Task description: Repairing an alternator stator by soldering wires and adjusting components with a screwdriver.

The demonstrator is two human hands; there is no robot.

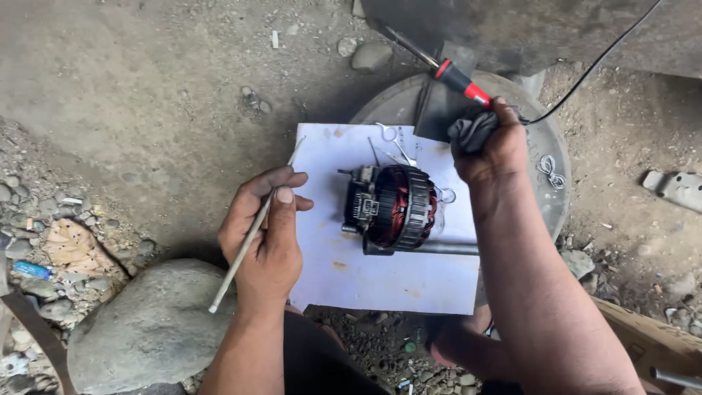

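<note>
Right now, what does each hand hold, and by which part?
Left hand: thin metal rod, near its middle. Right hand: soldering iron, by a cloth-wrapped handle.

soft, even daylight is filling the scene; no hard sun patches. white sheet [380,278] is reading brightest, near blown out at centre. deep shade is sitting at 12 to 2 o'clock under a dark overhang [526,29]. faint shadow is falling beside the left hand [265,234]. focus is holding sharp centrally; edges are bending slightly, wide-lens stretch at 5 and 7 o'clock.
</note>
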